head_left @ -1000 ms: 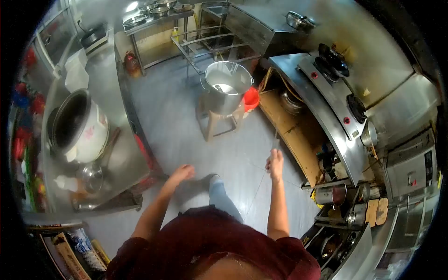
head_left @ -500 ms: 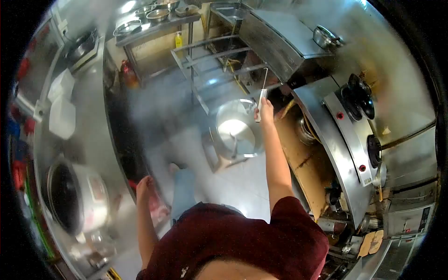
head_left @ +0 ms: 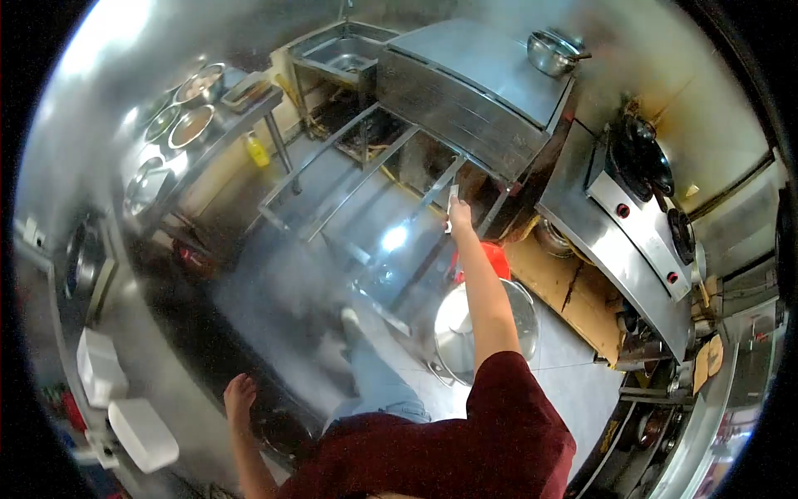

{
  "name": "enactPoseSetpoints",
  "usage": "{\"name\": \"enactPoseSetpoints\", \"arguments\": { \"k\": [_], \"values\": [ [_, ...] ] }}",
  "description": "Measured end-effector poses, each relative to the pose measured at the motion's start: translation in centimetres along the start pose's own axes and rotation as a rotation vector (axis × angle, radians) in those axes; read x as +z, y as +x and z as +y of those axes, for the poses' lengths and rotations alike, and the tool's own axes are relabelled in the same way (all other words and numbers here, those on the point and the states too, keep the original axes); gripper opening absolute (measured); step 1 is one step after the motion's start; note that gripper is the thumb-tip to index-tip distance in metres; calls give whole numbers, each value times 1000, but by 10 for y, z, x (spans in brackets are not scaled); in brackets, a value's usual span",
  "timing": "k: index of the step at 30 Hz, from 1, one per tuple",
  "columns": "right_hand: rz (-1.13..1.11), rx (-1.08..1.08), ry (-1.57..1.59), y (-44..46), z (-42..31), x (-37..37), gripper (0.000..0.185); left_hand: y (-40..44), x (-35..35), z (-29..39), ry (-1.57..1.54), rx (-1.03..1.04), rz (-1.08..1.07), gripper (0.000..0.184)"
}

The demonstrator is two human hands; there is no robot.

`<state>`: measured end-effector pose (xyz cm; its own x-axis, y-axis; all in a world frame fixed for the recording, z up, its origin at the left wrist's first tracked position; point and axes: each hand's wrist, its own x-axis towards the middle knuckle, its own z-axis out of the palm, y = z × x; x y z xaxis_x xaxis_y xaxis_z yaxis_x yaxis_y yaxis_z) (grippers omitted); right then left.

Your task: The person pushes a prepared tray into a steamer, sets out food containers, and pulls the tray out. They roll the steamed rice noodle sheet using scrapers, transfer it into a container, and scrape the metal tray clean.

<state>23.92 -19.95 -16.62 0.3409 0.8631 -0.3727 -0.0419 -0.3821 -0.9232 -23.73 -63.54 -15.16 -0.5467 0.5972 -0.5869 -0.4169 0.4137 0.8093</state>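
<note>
The right hand [head_left: 459, 214] is stretched out ahead, fingers wrapped round a pale-handled utensil [head_left: 451, 208], which points away from the body towards the bars of a metal rack [head_left: 366, 182]; its far end is hard to pick out. And the left hand [head_left: 239, 395] hangs low and well apart from it, fingers loosely bent beside the dark edge of the counter; spread or pressed together, I cannot tell. Under the right forearm sits a big metal pot [head_left: 453, 324], partly covered by the arm, with a red bucket [head_left: 497, 261] just behind it. The rack stands right in front, blocking the floor between the person and the sink [head_left: 345, 55]. Over on the right, a gas stove [head_left: 644, 238]; at upper left, a yellow bottle [head_left: 256, 150] below the table of metal bowls [head_left: 191, 126]; lower left, two white containers [head_left: 143, 434].
</note>
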Motion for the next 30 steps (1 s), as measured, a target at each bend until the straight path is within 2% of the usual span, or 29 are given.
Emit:
{"name": "enactPoseSetpoints", "arguments": {
  "k": [1, 4, 5, 6, 7, 8, 10, 13, 16, 17, 19, 21, 23, 26, 28, 29, 30],
  "values": [
    [18, 16, 25, 27, 5, 12, 34, 18, 18, 20, 68, -8, 58, 23],
    [30, -52, 45, 107, 22, 43, 36, 89, 38, 59, 333, 32, -184, 19],
    [95, -59, 6, 131, 23, 50, 36, 123, 41, 59, 252, -95, -176, 18],
    [156, -71, -27, 161, 24, 60, 36, 133, 60, 68, 293, -32, -114, 20],
    [215, -75, -59, 188, 23, 75, 36, 158, 65, 78, 461, 20, -176, 21],
    [234, -23, -56, 192, 6, 84, 35, 182, 70, 78, 474, -112, -16, 23],
    [253, -44, 21, 209, -3, 96, 36, 213, 95, 103, 660, -78, -115, 21],
    [294, -15, -100, 214, -17, 112, 33, 242, 132, 137, 798, 40, -273, 20],
    [467, -253, -383, 240, 20, 124, 35, 271, 161, 152, 796, -26, -283, 19],
    [400, -89, -324, 249, 28, 124, 35, 280, 169, 160, 876, -16, -323, 20],
    [501, -163, -362, 251, 16, 127, 34, 283, 199, 178, 1026, 2, -400, 24],
    [585, -180, -341, 258, -2, 130, 35, 288, 209, 180, 991, -32, -362, 26],
    [644, -146, -349, 288, -13, 120, 41, 299, 202, 179, 975, -23, -392, 28],
    [528, 95, -524, 292, -41, 114, 44, 324, 179, 182, 1068, 32, -501, 31],
    [526, 86, -563, 271, -35, 126, 40, 327, 185, 186, 1219, 51, -500, 33],
    [516, 46, -590, 262, -20, 133, 39, 340, 172, 178, 1134, 142, -583, 34],
    [560, 37, -543, 247, -14, 143, 39, 341, 172, 179, 1104, 48, -539, 33]
  ]
}}
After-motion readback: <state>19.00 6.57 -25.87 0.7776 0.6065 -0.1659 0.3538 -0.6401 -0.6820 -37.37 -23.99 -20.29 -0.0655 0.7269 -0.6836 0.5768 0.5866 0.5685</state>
